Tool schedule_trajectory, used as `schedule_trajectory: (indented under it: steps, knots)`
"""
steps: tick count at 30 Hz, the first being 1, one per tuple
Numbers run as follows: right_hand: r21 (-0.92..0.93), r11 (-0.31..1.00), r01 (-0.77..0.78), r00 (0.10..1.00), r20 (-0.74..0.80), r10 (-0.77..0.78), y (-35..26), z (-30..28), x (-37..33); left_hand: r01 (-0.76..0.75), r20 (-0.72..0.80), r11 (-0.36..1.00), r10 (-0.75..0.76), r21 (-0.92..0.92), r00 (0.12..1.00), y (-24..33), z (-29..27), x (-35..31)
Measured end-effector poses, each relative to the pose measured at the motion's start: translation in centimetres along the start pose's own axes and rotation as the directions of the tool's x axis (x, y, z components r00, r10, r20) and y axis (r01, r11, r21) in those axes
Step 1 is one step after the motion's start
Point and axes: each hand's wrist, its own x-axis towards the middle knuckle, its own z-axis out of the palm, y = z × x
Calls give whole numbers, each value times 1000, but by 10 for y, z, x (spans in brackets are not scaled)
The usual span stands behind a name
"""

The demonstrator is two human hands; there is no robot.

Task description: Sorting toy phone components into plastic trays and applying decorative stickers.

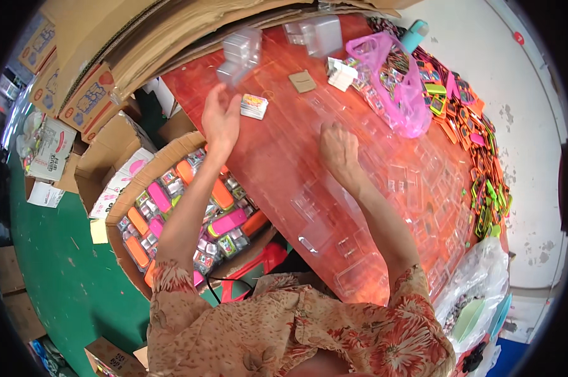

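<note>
The left hand (222, 122), thumb and fingers parted, is just beside a card stack (253, 107) on the table (255, 160). The right hand (339, 151) curls near clear trays (404, 183); its fingertips are hidden, so I cannot tell its grip.

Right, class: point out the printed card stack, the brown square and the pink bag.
Printed card stack (254, 105), head view: top face.
Brown square (303, 81), head view: middle.
Pink bag (414, 117), head view: lower part.

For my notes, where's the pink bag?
In the head view's upper right, the pink bag lies on the red table beyond the right hand, beside colourful plastic pieces.
</note>
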Motion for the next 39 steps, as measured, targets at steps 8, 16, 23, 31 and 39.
schedule_trajectory:
  steps: [8,16,23,31,39]
  knots:
    - [214,969,120,993,-34,-115,-10,-21,-21,8,-16,914,-2,406,1000,-1,48,113]
    - [362,919,156,987,-93,-131,-1,-32,-32,6,-70,913,25,409,997,-10,31,140]
    - [433,806,404,826,-551,-118,-66,-59,-3,-119,1,983,120,139,993,26,-2,81]
    - [352,811,467,865,-372,-337,-108,-45,-22,281,159,933,-250,-224,955,47,-33,-8]
    - [792,498,354,924,-214,-317,-90,-53,-49,317,305,906,-229,-281,924,22,-68,-90]
